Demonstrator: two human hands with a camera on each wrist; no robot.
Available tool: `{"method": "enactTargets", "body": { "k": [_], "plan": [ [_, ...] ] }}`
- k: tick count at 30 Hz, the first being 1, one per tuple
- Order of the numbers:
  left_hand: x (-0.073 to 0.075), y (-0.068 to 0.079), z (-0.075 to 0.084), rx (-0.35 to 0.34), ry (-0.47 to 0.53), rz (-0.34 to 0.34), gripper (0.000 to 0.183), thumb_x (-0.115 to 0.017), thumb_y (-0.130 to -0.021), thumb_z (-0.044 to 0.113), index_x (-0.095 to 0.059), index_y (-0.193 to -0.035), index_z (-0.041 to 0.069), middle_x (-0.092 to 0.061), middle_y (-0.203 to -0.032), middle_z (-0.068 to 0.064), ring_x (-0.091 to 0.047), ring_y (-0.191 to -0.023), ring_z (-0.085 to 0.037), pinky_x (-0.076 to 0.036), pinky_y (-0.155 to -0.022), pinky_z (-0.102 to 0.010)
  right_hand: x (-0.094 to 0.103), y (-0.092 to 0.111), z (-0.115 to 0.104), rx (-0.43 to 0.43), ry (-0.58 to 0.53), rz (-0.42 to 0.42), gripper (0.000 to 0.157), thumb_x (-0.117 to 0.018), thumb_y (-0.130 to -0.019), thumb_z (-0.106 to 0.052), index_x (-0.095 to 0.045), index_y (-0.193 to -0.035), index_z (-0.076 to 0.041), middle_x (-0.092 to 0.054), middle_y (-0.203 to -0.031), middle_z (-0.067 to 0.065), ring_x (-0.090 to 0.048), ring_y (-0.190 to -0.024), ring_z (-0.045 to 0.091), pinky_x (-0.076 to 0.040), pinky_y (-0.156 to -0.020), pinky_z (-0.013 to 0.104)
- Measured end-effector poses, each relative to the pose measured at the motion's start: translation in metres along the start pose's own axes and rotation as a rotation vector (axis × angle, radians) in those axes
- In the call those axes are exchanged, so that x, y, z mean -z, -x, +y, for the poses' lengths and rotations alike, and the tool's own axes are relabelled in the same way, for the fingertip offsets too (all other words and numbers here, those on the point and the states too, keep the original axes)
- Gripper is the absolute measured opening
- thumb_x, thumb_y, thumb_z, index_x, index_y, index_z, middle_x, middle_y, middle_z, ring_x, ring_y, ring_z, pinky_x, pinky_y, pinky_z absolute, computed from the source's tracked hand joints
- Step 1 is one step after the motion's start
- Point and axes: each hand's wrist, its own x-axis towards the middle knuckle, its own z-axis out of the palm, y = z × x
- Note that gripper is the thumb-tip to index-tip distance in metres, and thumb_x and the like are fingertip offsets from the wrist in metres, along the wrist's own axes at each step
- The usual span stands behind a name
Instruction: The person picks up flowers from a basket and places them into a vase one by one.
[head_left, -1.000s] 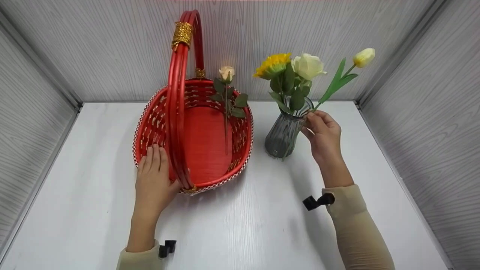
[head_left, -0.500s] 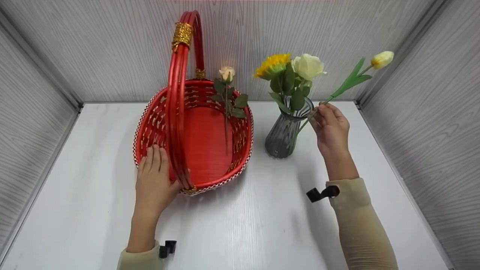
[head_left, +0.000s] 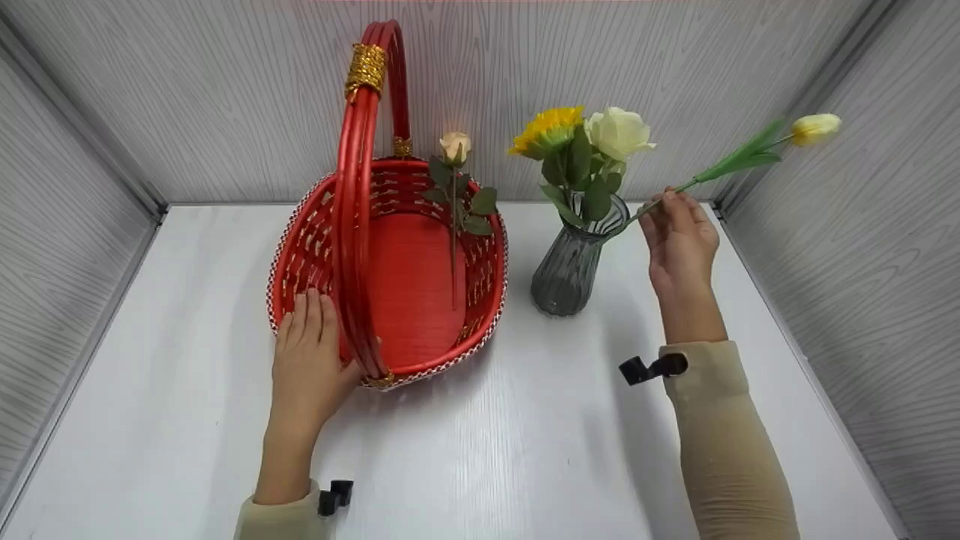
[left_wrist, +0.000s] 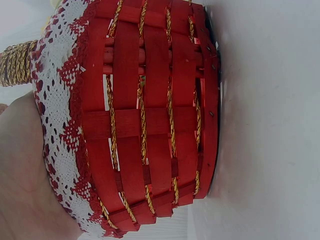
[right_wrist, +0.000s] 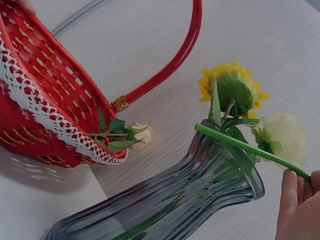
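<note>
My right hand (head_left: 684, 240) pinches the green stem of a pale yellow tulip (head_left: 816, 129), its bloom pointing up and right. The stem's lower end overlaps the mouth of a grey ribbed glass vase (head_left: 564, 277); the right wrist view shows this stem (right_wrist: 250, 148) slanting across the rim. A yellow sunflower (head_left: 550, 131) and a white rose (head_left: 619, 133) stand in the vase. On the left, my left hand (head_left: 307, 367) rests over the near-left rim of a red woven basket (head_left: 409, 292), fingers extended inside. A peach rose (head_left: 455, 148) leans on the basket's right side.
The basket's tall red handle (head_left: 352, 187) arches beside my left hand, wrapped in gold cord. White lace (left_wrist: 62, 110) trims the rim. Grey wood-grain panels (head_left: 480, 90) enclose the white table (head_left: 480, 465) at the back and both sides.
My right hand has moved right and slightly back with the tulip, which tilts further to the right. Its stem end has risen from low along the vase to the rim. My left hand stays put.
</note>
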Motion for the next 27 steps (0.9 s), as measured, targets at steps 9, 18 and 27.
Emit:
{"method": "enactTargets", "body": {
  "k": [9,18,27],
  "plan": [
    [0.002,-0.001,0.000,-0.012,-0.003,0.005,0.088,-0.058,-0.080,0.051,-0.027,-0.142,-0.004,-0.021,-0.148,-0.022,-0.007,-0.140,-0.029,-0.011,-0.111,-0.047,-0.005,-0.006,-0.018,0.052,-0.067,0.062,0.032,-0.070,-0.079,-0.007,-0.056,-0.106,0.002,-0.059,-0.093,0.012,-0.061,-0.083,0.020,-0.051,-0.082,0.030],
    [0.001,-0.002,0.000,-0.008,-0.001,-0.001,0.088,-0.056,-0.081,0.053,-0.025,-0.142,-0.003,-0.020,-0.148,-0.021,-0.007,-0.140,-0.029,-0.011,-0.111,-0.048,-0.006,-0.011,-0.023,0.121,-0.053,0.076,0.033,-0.070,-0.079,-0.007,-0.055,-0.107,0.001,-0.059,-0.095,0.012,-0.061,-0.088,0.023,-0.049,-0.087,0.035],
    [0.000,0.000,0.000,-0.003,0.003,-0.001,0.087,-0.059,-0.080,0.049,-0.027,-0.142,-0.003,-0.022,-0.148,-0.022,-0.007,-0.140,-0.029,-0.011,-0.111,-0.047,-0.005,-0.011,-0.004,0.232,0.158,0.022,0.032,-0.072,-0.077,-0.008,-0.057,-0.102,0.003,-0.056,-0.093,0.012,-0.063,-0.084,0.025,-0.053,-0.078,0.036]
  ]
}}
